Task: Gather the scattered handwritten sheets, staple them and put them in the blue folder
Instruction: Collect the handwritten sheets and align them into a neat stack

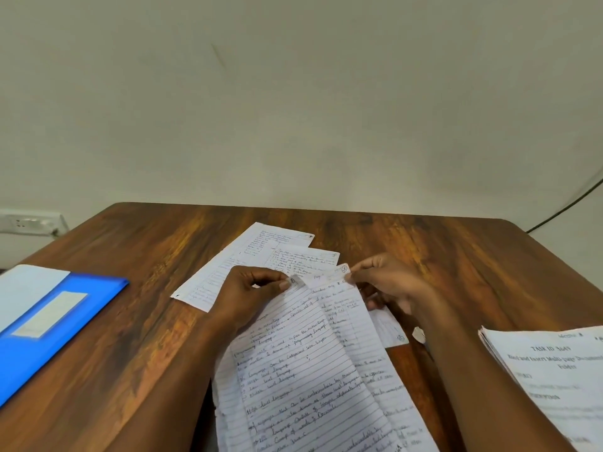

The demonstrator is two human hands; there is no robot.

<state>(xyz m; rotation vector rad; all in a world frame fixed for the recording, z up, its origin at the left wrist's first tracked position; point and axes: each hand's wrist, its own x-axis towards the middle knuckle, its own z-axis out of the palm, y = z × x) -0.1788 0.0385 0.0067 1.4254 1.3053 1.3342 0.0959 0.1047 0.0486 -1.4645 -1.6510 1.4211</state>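
Lined handwritten sheets lie fanned across the middle of the wooden table (137,321). My left hand (251,295) pinches the top corner of the front sheet (293,370), which bears a circled page number. My right hand (388,282) pinches the top corner of a second sheet (355,321) just behind it. Two more sheets (261,249) lie flat farther back, overlapping. Another small sheet (391,331) shows under my right wrist. The blue folder (65,321) lies shut at the left edge, a white sheet beside it. No stapler is in view.
A stack of printed papers (554,380) sits at the right edge of the table. A small white scrap (418,334) lies near my right forearm. A wall socket (29,221) is at the left, and a dark cable (567,203) runs down the wall at the right.
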